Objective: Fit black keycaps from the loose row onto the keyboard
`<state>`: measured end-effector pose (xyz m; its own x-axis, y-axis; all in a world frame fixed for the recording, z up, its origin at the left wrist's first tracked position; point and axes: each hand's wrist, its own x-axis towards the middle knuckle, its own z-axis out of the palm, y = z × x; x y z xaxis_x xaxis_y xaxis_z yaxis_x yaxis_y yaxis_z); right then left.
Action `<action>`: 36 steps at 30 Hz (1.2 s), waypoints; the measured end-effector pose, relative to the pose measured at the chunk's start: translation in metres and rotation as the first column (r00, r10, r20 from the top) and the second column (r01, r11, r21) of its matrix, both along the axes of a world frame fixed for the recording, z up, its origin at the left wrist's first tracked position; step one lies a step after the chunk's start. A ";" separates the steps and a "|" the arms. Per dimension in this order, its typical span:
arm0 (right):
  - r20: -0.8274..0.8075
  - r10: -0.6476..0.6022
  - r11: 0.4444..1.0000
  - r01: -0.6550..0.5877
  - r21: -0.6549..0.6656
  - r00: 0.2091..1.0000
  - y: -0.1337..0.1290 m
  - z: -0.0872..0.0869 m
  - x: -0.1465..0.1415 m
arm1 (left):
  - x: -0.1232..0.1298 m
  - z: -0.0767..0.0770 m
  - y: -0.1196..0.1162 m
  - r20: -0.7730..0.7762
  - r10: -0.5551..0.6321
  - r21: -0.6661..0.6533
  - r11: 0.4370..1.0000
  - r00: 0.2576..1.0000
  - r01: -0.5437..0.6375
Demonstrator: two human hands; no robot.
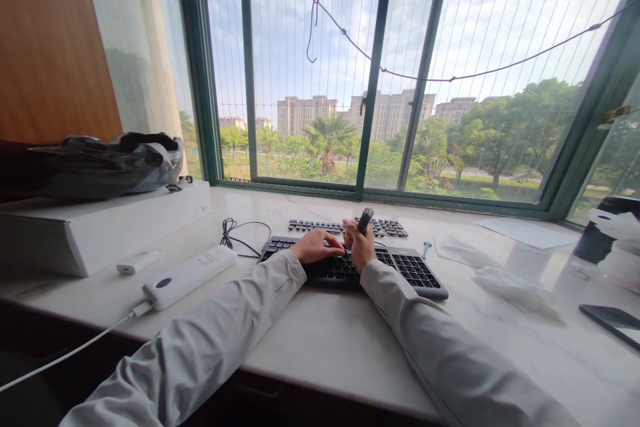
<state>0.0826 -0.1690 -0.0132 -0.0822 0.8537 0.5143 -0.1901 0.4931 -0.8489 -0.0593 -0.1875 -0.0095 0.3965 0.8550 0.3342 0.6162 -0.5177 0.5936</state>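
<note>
A black keyboard base (417, 271) lies on the white marble counter. Loose black keycaps (393, 227) are laid out in rows behind it, nearer the window. My left hand (319, 247) rests over the middle of the keyboard, its fingers pinched together near the keys; what they hold, if anything, is too small to tell. Beside it, my right hand (361, 247) is closed around a black handled tool (366, 219) whose top end sticks up above the fist. The lower end of that tool is hidden by the hand.
A white power bank (190, 277) with a cable, a small white device (139, 261) and a white box (145, 220) stand left. A blue tool (426, 250), plastic bags (515, 287), paper (525, 233) and a phone (613, 321) lie right. A black cord (229, 233) curls behind the keyboard.
</note>
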 end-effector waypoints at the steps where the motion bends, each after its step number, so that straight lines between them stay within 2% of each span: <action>1: 0.042 -0.082 0.995 0.079 0.062 0.996 0.001 0.002 0.004 | 0.000 0.001 -0.001 0.025 0.014 0.001 1.000 1.000 -0.014; 3: 0.215 -0.294 0.938 0.238 0.252 0.931 0.002 0.005 0.013 | 0.000 0.001 -0.002 0.078 0.069 0.017 0.997 0.995 -0.071; 4: 0.331 -0.394 0.894 0.274 0.354 0.857 0.002 0.006 0.017 | 0.001 0.002 -0.003 0.103 0.105 0.021 0.994 0.989 -0.108; 6: 0.559 -0.533 0.826 0.250 0.504 0.635 -0.001 0.007 0.024 | 0.001 0.002 -0.005 0.143 0.174 0.008 0.984 0.974 -0.177; 8: 0.714 -0.569 0.817 0.185 0.546 0.408 -0.005 0.008 0.027 | 0.001 0.002 -0.005 0.167 0.225 -0.016 0.974 0.960 -0.226; 9: 0.758 -0.568 0.822 0.171 0.543 0.322 -0.007 0.008 0.026 | 0.000 0.002 -0.005 0.178 0.242 -0.017 0.970 0.954 -0.243; 10: 0.786 -0.561 0.828 0.164 0.536 0.260 -0.009 0.009 0.026 | 0.000 0.002 -0.004 0.189 0.256 -0.004 0.966 0.948 -0.260; 12: 0.818 -0.544 0.838 0.156 0.522 0.188 -0.012 0.010 0.023 | -0.002 0.002 -0.003 0.209 0.276 0.059 0.954 0.938 -0.293; 15: 0.841 -0.525 0.849 0.158 0.505 0.131 -0.012 0.011 0.020 | -0.004 0.002 0.000 0.208 0.274 0.174 0.934 0.939 -0.311; 17: 0.853 -0.512 0.854 0.163 0.494 0.099 -0.012 0.012 0.020 | -0.004 0.002 0.000 0.188 0.263 0.202 0.933 0.946 -0.299; 21: 0.871 -0.488 0.863 0.186 0.470 0.065 -0.012 0.013 0.020 | -0.005 0.001 -0.002 0.179 0.290 0.102 0.945 0.940 -0.311; 25: 0.880 -0.471 0.871 0.197 0.451 0.067 -0.012 0.013 0.020 | -0.004 0.000 -0.002 0.225 0.295 0.003 0.953 0.929 -0.304; 32: 0.869 -0.489 0.862 0.197 0.467 0.076 -0.009 0.011 0.020 | -0.003 0.003 -0.004 0.181 0.314 0.154 0.927 0.932 -0.342; 36: 0.863 -0.497 0.858 0.197 0.475 0.085 -0.009 0.011 0.020 | -0.005 0.002 -0.004 0.139 0.338 0.180 0.916 0.931 -0.359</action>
<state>0.1030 -0.1781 -0.0023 -0.3413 0.8398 0.4221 0.9102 0.4074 -0.0747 -0.0641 -0.1912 -0.0070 0.0395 0.8441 0.5348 0.7201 -0.3951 0.5704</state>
